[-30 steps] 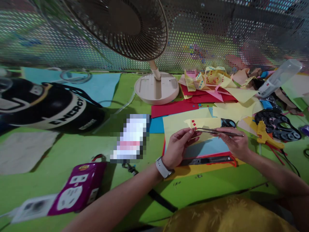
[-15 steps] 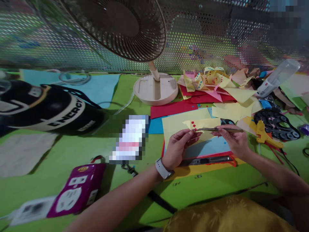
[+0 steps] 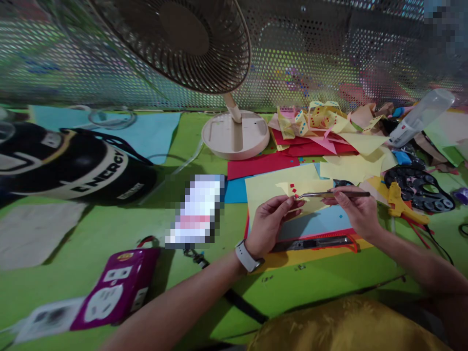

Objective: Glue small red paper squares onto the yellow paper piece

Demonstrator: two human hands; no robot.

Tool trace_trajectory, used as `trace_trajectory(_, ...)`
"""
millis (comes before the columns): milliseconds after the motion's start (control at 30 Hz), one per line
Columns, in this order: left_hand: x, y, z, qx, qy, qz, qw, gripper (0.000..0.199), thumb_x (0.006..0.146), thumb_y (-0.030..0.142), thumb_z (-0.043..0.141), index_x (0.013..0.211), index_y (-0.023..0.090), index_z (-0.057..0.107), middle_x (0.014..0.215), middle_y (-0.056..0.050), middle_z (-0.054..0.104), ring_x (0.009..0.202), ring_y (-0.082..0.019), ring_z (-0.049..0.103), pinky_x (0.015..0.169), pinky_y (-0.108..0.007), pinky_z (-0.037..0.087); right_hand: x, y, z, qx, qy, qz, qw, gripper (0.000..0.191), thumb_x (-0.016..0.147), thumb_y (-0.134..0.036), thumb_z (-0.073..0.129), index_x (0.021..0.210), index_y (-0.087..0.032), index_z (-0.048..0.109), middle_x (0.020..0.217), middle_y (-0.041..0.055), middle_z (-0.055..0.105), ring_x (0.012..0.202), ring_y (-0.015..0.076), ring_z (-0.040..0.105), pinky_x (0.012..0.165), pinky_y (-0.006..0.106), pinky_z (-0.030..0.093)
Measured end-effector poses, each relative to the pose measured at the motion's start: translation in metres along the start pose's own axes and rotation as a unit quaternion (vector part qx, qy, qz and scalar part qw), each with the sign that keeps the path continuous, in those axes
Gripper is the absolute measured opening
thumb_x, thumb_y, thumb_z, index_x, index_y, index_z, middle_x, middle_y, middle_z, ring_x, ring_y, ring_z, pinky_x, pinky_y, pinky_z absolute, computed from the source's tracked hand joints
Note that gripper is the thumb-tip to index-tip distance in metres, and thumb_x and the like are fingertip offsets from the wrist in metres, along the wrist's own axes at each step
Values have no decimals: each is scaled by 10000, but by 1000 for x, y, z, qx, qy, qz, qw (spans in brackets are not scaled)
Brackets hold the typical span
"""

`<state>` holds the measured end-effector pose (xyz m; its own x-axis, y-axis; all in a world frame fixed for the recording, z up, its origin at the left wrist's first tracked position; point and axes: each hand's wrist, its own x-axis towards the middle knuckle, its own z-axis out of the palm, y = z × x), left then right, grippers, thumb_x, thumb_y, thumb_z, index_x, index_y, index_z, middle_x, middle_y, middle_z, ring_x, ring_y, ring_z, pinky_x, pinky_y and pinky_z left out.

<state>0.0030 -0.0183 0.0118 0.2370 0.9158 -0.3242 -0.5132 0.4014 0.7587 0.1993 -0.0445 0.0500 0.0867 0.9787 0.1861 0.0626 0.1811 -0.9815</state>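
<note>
A yellow paper strip (image 3: 314, 187) with small red squares (image 3: 293, 188) near its left end is pinched in my left hand (image 3: 269, 222), which wears a pale wristband. Thin metal tweezers (image 3: 321, 194) are held in my right hand (image 3: 356, 212), their tip at a red piece beside my left fingertips. Under my hands lie a light yellow sheet (image 3: 261, 195) and a light blue sheet (image 3: 310, 225). A box cutter (image 3: 314, 243) rests just in front of them.
A fan (image 3: 237, 139) stands behind, with crumpled paper (image 3: 321, 119) to its right. A yellow glue gun (image 3: 402, 207) and black tray (image 3: 420, 187) lie right. Left are a phone (image 3: 197, 209), black bottle (image 3: 91, 168) and purple pack (image 3: 119, 285).
My right fingers have shifted slightly on the tweezers, whose rear end now shows more clearly. My left hand stays nearly still with the strip.
</note>
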Motion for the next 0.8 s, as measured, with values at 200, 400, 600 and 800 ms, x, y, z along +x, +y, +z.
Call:
trace_trajectory(200, -1, 1, 1, 16, 3, 2, 1000, 252, 645, 337, 842, 772, 161, 714, 758, -26, 768, 807, -177, 741, 702, -239, 599, 0, 2, -2, -3, 0, -24, 1000, 96, 862, -278, 648, 921, -219, 696, 808, 8, 764, 701, 172, 745, 657, 299, 646)
trace_trajectory(400, 0, 0, 1, 12, 6, -4, 1000, 242, 648, 324, 840, 778, 163, 715, 760, -23, 767, 798, -168, 739, 691, -228, 597, -3, 7, -5, -35, -22, -38, 998, 133, 869, -289, 636, 978, -246, 699, 872, 19, 765, 751, 192, 747, 661, 321, 647)
trace_trajectory(600, 0, 0, 1, 11, 3, -6, 1000, 244, 641, 323, 842, 775, 165, 712, 765, -19, 763, 802, -173, 738, 703, -246, 599, -5, 8, -5, -68, -17, -40, 997, 140, 863, -305, 643, 965, -246, 719, 889, 32, 760, 753, 188, 745, 662, 301, 634)
trace_trajectory(800, -1, 1, 3, 25, 18, -9, 999, 287, 618, 350, 849, 779, 162, 704, 780, -22, 755, 819, -199, 737, 726, -289, 603, -7, 12, -6, -69, -24, -31, 997, 152, 868, -304, 637, 973, -232, 720, 925, 40, 755, 772, 181, 743, 676, 298, 629)
